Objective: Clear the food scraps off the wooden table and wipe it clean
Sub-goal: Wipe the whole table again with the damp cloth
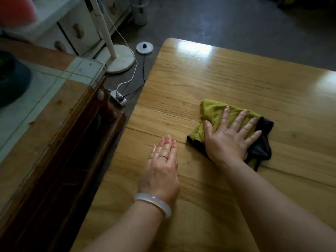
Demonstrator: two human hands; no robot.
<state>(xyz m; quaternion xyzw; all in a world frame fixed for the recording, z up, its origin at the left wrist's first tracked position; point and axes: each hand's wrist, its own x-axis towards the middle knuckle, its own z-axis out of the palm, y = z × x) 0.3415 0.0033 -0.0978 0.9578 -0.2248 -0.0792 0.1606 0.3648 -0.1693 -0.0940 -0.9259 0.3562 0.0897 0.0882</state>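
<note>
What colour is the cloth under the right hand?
Olive green with black edging, seen in the head view: the cloth lies under the flat right hand.

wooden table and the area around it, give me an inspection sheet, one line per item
Surface: wooden table glossy, no scraps visible.
Job's things: green and black cloth lying flat on the table.
Clutter: nothing seen on the table.
Hands: right hand spread, pressing the cloth; left hand flat on the wood, bangle on its wrist.
Cables: white and black leads run to a power strip on the floor.
Surroundings: glass-topped cabinet at left; white stand base; round disc.
</note>
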